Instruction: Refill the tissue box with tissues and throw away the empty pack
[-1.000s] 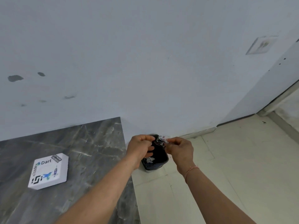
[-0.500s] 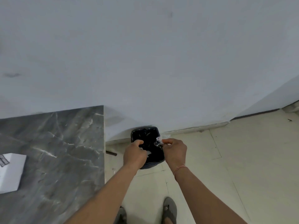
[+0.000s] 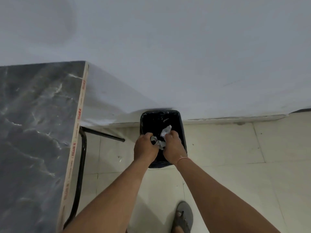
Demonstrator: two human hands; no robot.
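Head view, the only 1 marked now, looks steeply down past both forearms to the floor.

Both hands are held over a black bin (image 3: pixel 161 120) that stands on the pale tiles against the foot of the wall (image 3: pixel 168 47). The left hand (image 3: pixel 145 147) and the right hand (image 3: pixel 173 148) are side by side, almost touching, fingers curled in. Between them is the crumpled pack (image 3: pixel 159 142), a wad of clear or whitish film. Each hand is clenched on 1 part of it: the left pinches its near-left end, and the right grips a piece that sticks up above its knuckles. The pack is over the bin's mouth, in both hands. How far the wad runs inside the fists is hidden by the fingers.

The hands and wrists cover the bin's near rim and part of its right wall. Its inside is dark; a glossy liner shows at the far rim, and any contents are too dark to make out.

A thin pinkish band (image 3: pixel 182 159) circles the right wrist.

At left, a dark marble-patterned table (image 3: pixel 33 132) is cut off by the frame's left and lower edges. Its pale edge strip bears red print too blurred to read. A black metal frame (image 3: pixel 80 165) shows under that edge.

At the bottom, 1 grey sandal (image 3: pixel 184 216) is partly cut off by the frame.
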